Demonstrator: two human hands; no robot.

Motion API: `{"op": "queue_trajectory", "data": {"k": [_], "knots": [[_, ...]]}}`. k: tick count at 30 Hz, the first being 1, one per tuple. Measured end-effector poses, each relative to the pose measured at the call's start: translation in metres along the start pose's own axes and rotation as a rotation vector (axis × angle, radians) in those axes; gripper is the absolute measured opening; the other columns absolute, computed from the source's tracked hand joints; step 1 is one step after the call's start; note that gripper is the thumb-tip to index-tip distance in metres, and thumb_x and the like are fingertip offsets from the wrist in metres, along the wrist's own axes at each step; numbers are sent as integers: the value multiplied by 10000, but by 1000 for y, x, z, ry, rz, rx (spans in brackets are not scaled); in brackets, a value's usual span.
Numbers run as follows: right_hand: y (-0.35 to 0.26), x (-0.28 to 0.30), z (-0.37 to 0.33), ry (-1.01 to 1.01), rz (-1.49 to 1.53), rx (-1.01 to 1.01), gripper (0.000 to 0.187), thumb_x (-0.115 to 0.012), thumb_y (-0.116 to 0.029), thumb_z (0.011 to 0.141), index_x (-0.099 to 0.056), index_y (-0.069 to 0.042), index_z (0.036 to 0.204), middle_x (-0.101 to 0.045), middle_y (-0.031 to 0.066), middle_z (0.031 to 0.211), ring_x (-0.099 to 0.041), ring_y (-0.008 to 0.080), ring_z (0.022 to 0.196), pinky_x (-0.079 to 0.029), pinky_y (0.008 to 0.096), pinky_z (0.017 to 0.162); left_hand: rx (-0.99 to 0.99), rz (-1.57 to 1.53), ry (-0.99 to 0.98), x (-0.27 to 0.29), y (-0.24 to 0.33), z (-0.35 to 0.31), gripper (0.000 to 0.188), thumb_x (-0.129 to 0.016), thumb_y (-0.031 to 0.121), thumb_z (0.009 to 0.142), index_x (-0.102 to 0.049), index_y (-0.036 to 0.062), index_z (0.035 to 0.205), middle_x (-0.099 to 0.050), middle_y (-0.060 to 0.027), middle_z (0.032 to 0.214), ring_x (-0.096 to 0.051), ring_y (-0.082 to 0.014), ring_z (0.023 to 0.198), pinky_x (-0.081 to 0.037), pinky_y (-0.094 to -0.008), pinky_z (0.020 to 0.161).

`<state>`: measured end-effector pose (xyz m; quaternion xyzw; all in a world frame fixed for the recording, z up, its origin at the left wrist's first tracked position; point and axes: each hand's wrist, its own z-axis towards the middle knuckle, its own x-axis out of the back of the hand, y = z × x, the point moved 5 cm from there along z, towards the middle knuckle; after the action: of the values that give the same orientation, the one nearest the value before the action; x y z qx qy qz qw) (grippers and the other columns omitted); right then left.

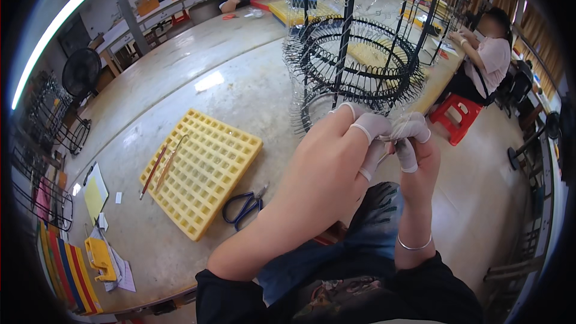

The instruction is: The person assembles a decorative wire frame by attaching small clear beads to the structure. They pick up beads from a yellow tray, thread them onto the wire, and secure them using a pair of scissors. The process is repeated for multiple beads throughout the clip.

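Note:
My left hand (336, 150) and my right hand (414, 144) meet fingertip to fingertip just past the table edge, above my lap. White finger cots cover several fingers on both. Each hand is closed in a pinch; what lies between the fingertips is too small to make out. Directly beyond them stands a black frame (360, 87) of round rings joined by upright bars, its rings lined with many small wire hooks. Strands of thin silvery links (294, 36) hang down its side. A silver bangle (414, 247) circles my right wrist.
Left of my arm lie a yellow grid tray (201, 171) with two slim tools (162, 165) across it, and blue-handled pliers (245, 209). A yellow tape dispenser (100, 259) sits at the far left. Two people work across the table; a red stool (457, 119) stands at right.

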<state>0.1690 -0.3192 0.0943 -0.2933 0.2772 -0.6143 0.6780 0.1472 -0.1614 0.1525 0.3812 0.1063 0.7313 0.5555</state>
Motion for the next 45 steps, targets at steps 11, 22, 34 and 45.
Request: {"op": "queue_trajectory", "data": {"k": [11, 22, 34, 45], "knots": [[3, -2, -11, 92, 136, -136, 94, -528, -7, 872, -546, -18, 964, -554, 63, 913, -547, 123, 751, -452, 246, 683, -286, 257, 53, -6, -1, 2, 198, -679, 92, 690, -643, 100, 885, -546, -29, 844, -544, -208, 808, -419, -330, 740], [-5, -5, -19, 195, 60, -225, 128, -549, -7, 866, -531, -12, 992, -590, 63, 918, -576, 109, 773, -479, 240, 682, -329, 257, 69, -6, -3, 2, 214, -665, 72, 677, -646, 106, 887, -529, -22, 811, -540, -194, 783, -406, -318, 722], [-7, -2, -18, 201, 46, -128, 131, -574, -6, 853, -553, 17, 981, -594, 76, 940, -593, 121, 803, -499, 250, 704, -327, 243, 79, -6, -2, 3, 185, -662, 65, 678, -653, 109, 858, -550, -25, 822, -552, -204, 776, -430, -319, 691], [-17, -6, -7, 136, -97, -125, 133, -568, 54, 846, -564, 28, 976, -608, 69, 906, -599, 120, 801, -505, 249, 725, -337, 263, 90, -5, -5, 3, 182, -667, 59, 668, -655, 122, 839, -557, -19, 818, -554, -203, 745, -433, -308, 676]]}}
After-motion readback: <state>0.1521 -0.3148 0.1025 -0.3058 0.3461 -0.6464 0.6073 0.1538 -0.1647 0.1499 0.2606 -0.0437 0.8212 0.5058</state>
